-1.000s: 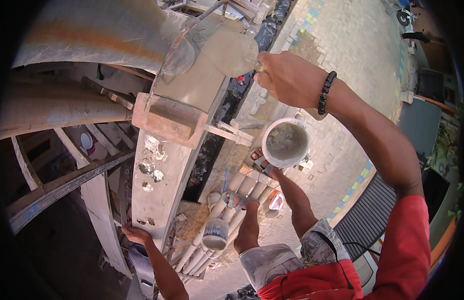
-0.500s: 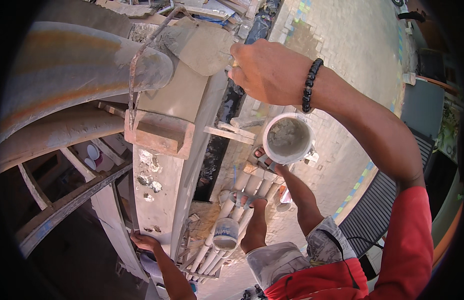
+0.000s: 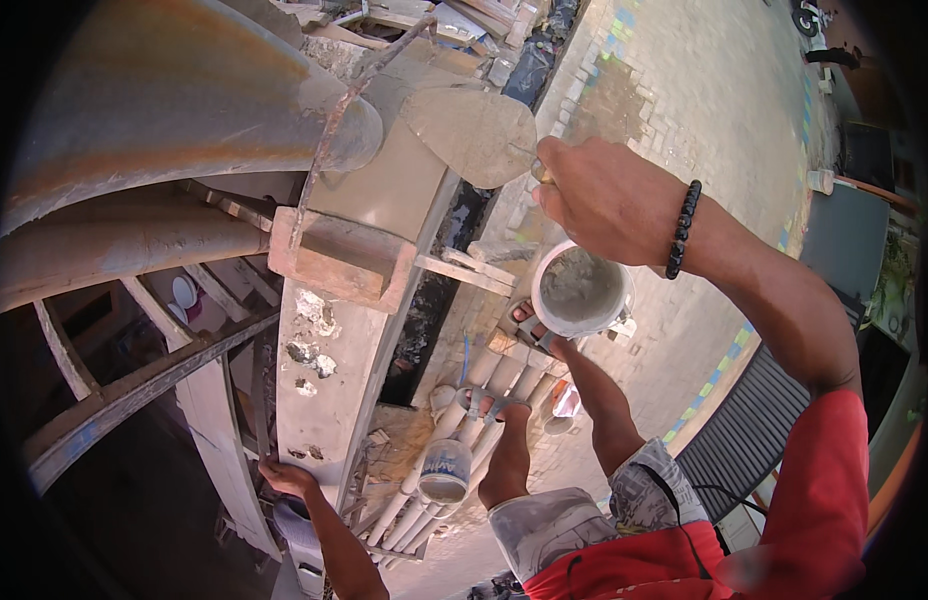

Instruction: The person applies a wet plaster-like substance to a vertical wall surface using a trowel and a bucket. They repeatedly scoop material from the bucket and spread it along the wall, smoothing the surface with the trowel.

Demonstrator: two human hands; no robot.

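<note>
My right hand [image 3: 604,200] grips the handle of a flat mortar-smeared trowel [image 3: 469,135], its blade over smooth grey plaster [image 3: 384,195] atop a concrete column [image 3: 319,400]. My left hand [image 3: 289,478] grasps the column's edge low at the left; its fingertips are partly hidden. A rough wooden form [image 3: 339,262] sits across the column, with a rusty bent bar [image 3: 334,120] rising beside it. A bucket of wet mortar [image 3: 579,290] stands below my right hand.
A large curved metal pipe [image 3: 164,105] and timber rafters [image 3: 154,310] are at left, over a dark space. Below me are several poles [image 3: 504,372] under my sandalled feet, a second bucket [image 3: 444,470], a dark drain [image 3: 419,350], a paved lane [image 3: 714,150] and a slatted metal panel [image 3: 744,420].
My right hand and the trowel first moved left, then back right and lower over the plaster. My left hand stays on the column.
</note>
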